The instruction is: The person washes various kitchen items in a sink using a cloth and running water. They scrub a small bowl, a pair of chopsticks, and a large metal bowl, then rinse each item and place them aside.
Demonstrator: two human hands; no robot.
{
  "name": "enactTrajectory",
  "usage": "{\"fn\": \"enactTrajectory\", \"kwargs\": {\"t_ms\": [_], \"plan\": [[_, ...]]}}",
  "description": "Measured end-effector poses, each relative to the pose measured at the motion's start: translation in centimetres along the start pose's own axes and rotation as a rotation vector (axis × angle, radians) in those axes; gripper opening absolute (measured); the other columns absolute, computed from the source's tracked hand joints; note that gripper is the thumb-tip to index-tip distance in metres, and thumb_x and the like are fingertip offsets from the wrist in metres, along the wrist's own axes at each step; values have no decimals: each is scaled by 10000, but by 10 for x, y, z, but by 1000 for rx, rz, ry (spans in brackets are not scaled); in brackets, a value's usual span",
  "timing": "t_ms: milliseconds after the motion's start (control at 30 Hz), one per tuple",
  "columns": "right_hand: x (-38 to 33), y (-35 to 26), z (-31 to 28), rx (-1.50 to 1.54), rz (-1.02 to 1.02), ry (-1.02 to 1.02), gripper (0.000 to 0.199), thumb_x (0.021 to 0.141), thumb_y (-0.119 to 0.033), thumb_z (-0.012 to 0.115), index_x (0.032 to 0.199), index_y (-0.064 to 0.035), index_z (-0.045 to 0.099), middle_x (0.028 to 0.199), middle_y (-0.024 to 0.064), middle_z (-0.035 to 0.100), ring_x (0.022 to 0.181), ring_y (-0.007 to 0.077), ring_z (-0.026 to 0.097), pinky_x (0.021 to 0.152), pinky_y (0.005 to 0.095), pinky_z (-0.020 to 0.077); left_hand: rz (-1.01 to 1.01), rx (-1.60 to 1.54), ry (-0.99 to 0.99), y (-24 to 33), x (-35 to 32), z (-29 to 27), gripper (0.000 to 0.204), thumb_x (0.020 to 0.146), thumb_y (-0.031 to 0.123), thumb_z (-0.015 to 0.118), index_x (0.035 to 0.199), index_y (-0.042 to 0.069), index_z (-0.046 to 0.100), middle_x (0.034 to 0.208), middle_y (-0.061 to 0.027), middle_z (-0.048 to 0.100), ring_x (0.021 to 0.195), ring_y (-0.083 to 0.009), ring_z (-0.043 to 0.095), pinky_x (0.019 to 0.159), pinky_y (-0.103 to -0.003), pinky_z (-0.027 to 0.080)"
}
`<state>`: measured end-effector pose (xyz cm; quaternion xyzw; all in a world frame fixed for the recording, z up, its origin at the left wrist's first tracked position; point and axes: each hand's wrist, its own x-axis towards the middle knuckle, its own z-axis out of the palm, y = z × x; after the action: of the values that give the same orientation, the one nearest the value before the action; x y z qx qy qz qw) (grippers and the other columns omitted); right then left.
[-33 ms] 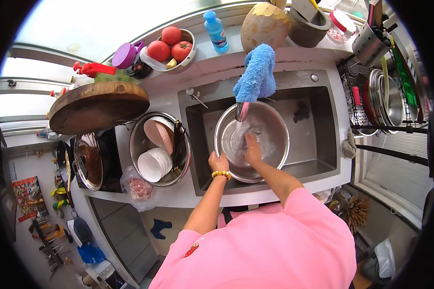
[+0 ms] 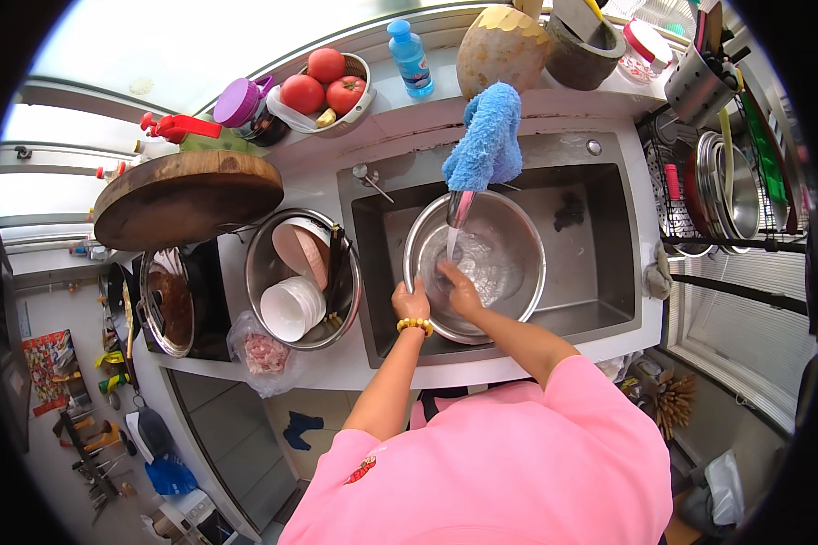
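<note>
A wide stainless steel basin (image 2: 521, 304) stands in the left part of the sink (image 2: 600, 272). Water runs into it from the faucet (image 2: 461, 211), which has a fluffy blue cloth (image 2: 486, 141) draped over it. At the basin's left rim, my left hand (image 2: 411, 304) is closed round the edge, with a yellow bead bracelet at its wrist. My right hand (image 2: 461, 289) is inside the basin, close to the falling water. Its fingers stretch toward the inner left wall and hold nothing that I can see. Rippling clear water covers the bottom.
Left of the sink, a second steel bowl (image 2: 354, 304) contains white bowls (image 2: 288, 312) and chopsticks. A bag of raw meat (image 2: 264, 354) lies at the counter's front edge. Beyond are a round chopping board (image 2: 186, 202) and a lidded pan (image 2: 166, 300). Tomatoes (image 2: 302, 94) and a blue bottle (image 2: 412, 62) line the back ledge.
My right hand has shifted left inside the basin, from the middle toward the left wall. My left hand keeps its hold on the rim.
</note>
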<state>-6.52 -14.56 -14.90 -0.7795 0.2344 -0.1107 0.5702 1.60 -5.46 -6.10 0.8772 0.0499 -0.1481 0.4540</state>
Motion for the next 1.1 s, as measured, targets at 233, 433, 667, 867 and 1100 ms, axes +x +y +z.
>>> {"fn": "enactTrajectory", "kwargs": {"t_ms": [233, 433, 667, 867, 1100], "plan": [[17, -136, -22, 165, -327, -207, 553, 786, 71, 398, 1311, -88, 464, 1353, 157, 443, 1260, 296, 417, 1057, 372, 313, -23, -257, -9, -2, 6, -4, 611, 965, 477, 339, 877, -43, 648, 727, -115, 653, 689, -140, 594, 649, -313, 469], [121, -69, -47, -581, -603, -212, 525, 842, -51, 423, 1358, -141, 390, 1367, 127, 422, 1283, 305, 371, 1100, 443, 226, -67, -35, -156, 33, -8, -25, 197, 804, 138, 619, 709, -24, 562, 602, -50, 566, 563, -100, 472, 546, -323, 420], [100, 11, -143, -900, -64, 136, 324, 810, -134, 533, 1128, -82, 490, 1059, 136, 529, 935, 342, 515, 790, 480, 435, -180, -225, -125, 20, -15, -24, 185, 809, 89, 607, 664, 13, 520, 564, 16, 482, 535, -68, 413, 490, -283, 362], [27, -19, -181, -670, 568, 116, 306, 761, -136, 601, 1019, -28, 476, 947, 199, 603, 896, 395, 584, 746, 492, 470, -213, -115, -112, -17, 0, -25, 253, 862, 199, 577, 752, -27, 545, 612, -65, 539, 559, -161, 482, 562, -342, 407], [7, -192, -177, -608, 271, 155, 234, 745, -85, 568, 938, -12, 458, 879, 197, 581, 825, 405, 565, 692, 477, 448, -395, 283, -507, -71, 28, -13, 408, 937, 336, 427, 1181, 10, 451, 1139, -201, 526, 1019, -318, 532, 895, -407, 403]]}}
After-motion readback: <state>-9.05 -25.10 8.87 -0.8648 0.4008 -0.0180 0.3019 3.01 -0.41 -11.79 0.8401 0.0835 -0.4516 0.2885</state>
